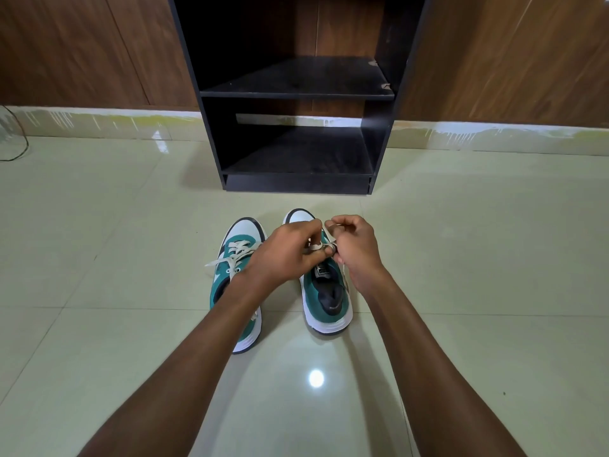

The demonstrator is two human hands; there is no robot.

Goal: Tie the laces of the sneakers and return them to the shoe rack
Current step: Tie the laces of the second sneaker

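Note:
Two green-and-white sneakers stand side by side on the tiled floor, toes toward a black shoe rack [296,94]. Over the right sneaker [326,298] both hands work its white lace [315,247]. My left hand [283,252] pinches a loop of the lace, and my right hand [356,245] pinches the other end close beside it. The left sneaker [239,245] lies partly under my left forearm, and its loose laces trail out to the left.
The rack has two bare shelves and stands against a wooden wall with a pale skirting [99,122]. Glossy light tiles [131,225] spread all round the shoes. A dark cable [23,146] curls at the far left edge.

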